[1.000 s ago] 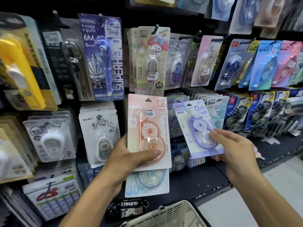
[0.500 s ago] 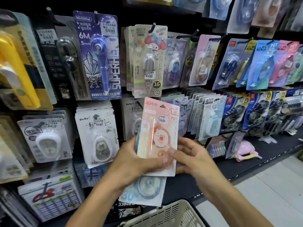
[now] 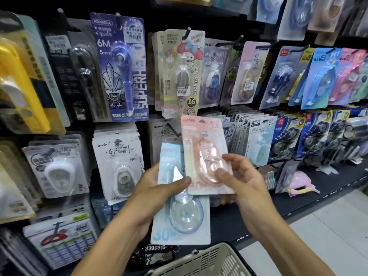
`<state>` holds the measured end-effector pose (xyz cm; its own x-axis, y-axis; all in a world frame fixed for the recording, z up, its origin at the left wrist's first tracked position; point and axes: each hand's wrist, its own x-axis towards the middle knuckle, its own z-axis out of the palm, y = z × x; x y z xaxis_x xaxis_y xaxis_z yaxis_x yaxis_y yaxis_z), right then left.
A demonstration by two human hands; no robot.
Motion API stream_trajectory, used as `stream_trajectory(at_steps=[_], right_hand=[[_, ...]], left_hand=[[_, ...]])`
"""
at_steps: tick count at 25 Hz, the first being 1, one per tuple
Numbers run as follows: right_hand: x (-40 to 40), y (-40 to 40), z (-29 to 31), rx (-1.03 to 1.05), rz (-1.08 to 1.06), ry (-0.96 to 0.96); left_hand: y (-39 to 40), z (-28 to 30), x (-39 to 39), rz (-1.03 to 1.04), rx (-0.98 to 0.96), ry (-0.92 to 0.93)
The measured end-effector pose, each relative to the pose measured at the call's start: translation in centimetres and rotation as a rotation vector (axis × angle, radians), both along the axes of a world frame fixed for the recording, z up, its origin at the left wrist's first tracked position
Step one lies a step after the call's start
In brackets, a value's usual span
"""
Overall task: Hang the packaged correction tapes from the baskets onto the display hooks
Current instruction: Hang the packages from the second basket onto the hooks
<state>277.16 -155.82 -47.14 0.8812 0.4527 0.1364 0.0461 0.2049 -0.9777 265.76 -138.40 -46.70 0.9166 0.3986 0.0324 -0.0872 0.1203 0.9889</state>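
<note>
Pink correction tape pack (image 3: 201, 148) up front at centre, tilted slightly, pinched in right hand (image 3: 242, 183): thumb on the clear blister, fingers curled behind the card. Blue correction tape pack (image 3: 180, 218) just behind and below, overlapped by the pink one along its upper right, gripped in left hand (image 3: 152, 193), thumb pressed across its face. "30" printed at blue pack's lower left; rest of its text blurred. Pink pack's print washed out by glare, unreadable. Held in front of the display wall, not on any hook.

Behind: black pegboard display crowded with hanging packs. Purple "SUPERHERO" 6M pack (image 3: 121, 66) upper left, My Melody pack (image 3: 184, 74) on a hook directly above the pink pack, white BoBo pack (image 3: 119, 164) left of the left hand. Yellow pack (image 3: 22, 76) at far left, blurred and cut by the frame edge. Top row cropped.

Beige basket (image 3: 201, 261) at bottom centre, only the rim and slotted wall visible, contents hidden. Black tag "3396815" (image 3: 155, 248) just above it. Dark shelf ledge (image 3: 328, 188) lower right, pale floor (image 3: 328, 232) below.
</note>
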Motion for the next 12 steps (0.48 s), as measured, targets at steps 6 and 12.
stream_trajectory(at_steps=[6, 12], right_hand=[[2.9, -3.2, -0.5, -0.085, -0.246, 0.057], [3.2, -2.7, -1.9, -0.126, -0.274, 0.101]], left_hand=[[1.0, 0.8, -0.2, 0.211, -0.075, -0.095], [0.1, 0.8, 0.1, 0.22, -0.098, -0.111]])
